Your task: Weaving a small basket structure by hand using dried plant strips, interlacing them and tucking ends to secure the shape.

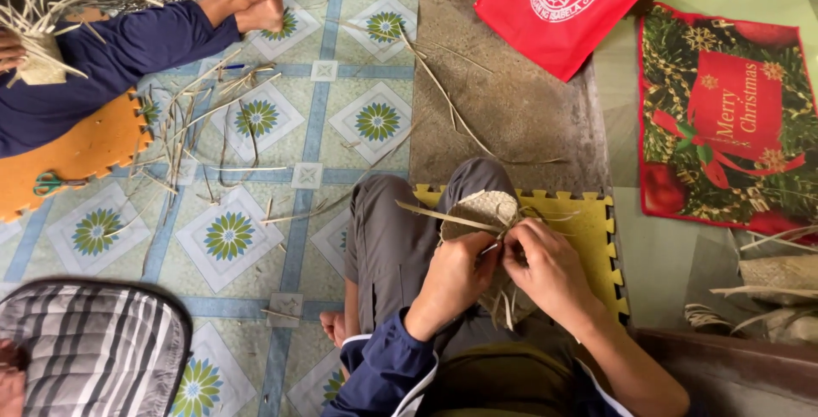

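Observation:
A small round woven piece of pale straw [487, 210] rests on my raised knee, with loose flat strips sticking out to the left and hanging below it. My left hand [456, 276] grips the near edge of the woven piece. My right hand [545, 265] pinches a strip at its right side. The two hands touch over the weave. I sit on a yellow foam mat [588, 230] in grey trousers.
Another person in dark blue trousers [111, 51] sits at the upper left on an orange foam mat [77, 157] with scissors [47, 184] and loose straw. Straw strips litter the tiled floor [256, 119]. A red bag [562, 4], a festive mat [724, 119] and a striped cushion [89, 349] lie around.

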